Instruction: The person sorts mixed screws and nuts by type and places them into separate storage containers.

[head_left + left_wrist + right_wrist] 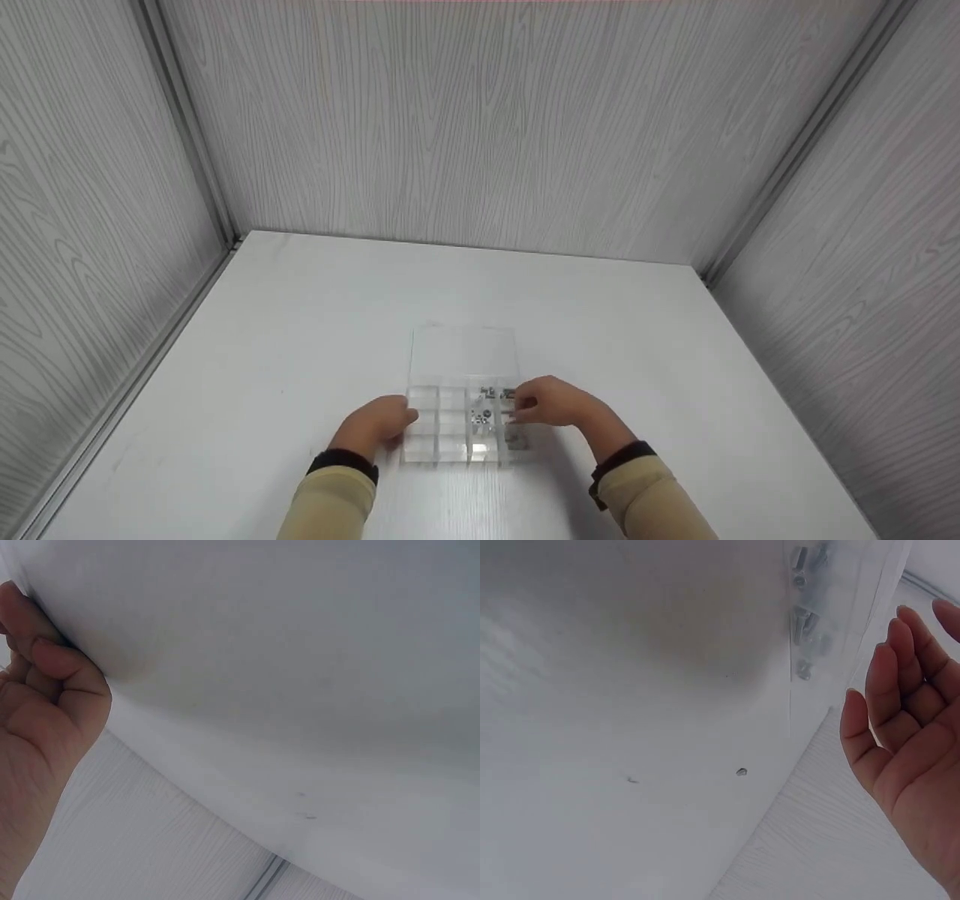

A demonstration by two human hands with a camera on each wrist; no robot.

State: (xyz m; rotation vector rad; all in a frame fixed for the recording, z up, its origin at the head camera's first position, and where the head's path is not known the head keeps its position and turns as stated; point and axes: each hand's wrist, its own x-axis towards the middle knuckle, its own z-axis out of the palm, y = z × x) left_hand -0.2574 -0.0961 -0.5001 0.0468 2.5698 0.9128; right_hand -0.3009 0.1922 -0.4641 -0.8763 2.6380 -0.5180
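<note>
A clear plastic compartment box [453, 424] lies on the white table, its clear lid [463, 351] folded back behind it. Small metal parts [482, 415] sit in the two right columns of compartments; the left columns look bare. At the box's left side my left hand [381, 420] grips the edge, thumb over the rim and the other fingers curled low. My right hand [551, 401] hovers at the right column, fingers loosely bent. In the right wrist view its fingertips [885, 652] show no part between them. Metal parts [804, 622] also show through the box wall there.
The white table [300, 300] is bounded by a wood-grain back panel [480, 127] and side panels [862, 247]. Small dark marks [307, 817] dot the table. A small dark speck or piece [741, 772] lies on the surface in the right wrist view.
</note>
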